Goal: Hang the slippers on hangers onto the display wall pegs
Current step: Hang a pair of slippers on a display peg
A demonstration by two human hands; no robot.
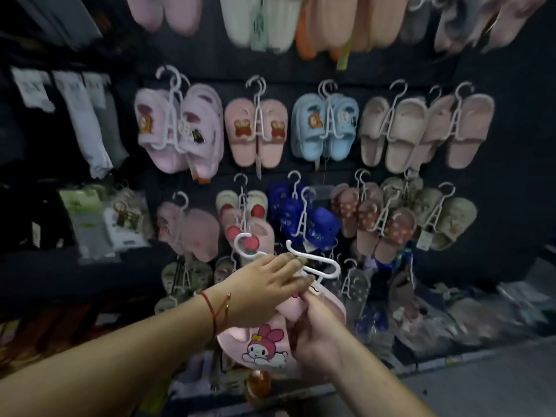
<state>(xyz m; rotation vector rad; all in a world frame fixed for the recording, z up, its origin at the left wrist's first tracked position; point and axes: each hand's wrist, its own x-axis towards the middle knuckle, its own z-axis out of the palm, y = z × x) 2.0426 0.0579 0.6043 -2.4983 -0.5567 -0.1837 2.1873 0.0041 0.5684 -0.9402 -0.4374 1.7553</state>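
At the far left, folded pale garments (87,121) with paper tags hang against the dark display wall (496,206), and below them sit blurred packets (90,224) in green and white.

The left hand (264,284) reaches in from the lower left, a red string bracelet (212,310) round its wrist. Its fingers (293,267) lie nearly straight and loose over the stem of a white plastic hanger (316,260), touching it without clearly curling round; whether the thumb pinches underneath cannot be told. The hanger lies tilted in front of the lower rows, its hook (245,240) pointing up and left and not on any peg.

Just below the hanger is the pink slipper pair (264,344), printed with a cartoon rabbit in a pink hood, held low in front of the wall near the hanger's lower end.

The right hand (319,332) comes up from the lower right, its fingers curled round the edge of the pink slippers, gripping them.

Across the wall behind, many slippers already hang on white hangers: a lilac pair (180,130), a pink pair with bears (255,130), a light blue pair (326,127) and beige pairs (427,130) in the middle row, with dark blue (304,224), red spotted (373,221) and olive (445,218) pairs beneath.

At the lower right, plastic-wrapped goods (451,314) lie heaped beside a grey floor (481,386).
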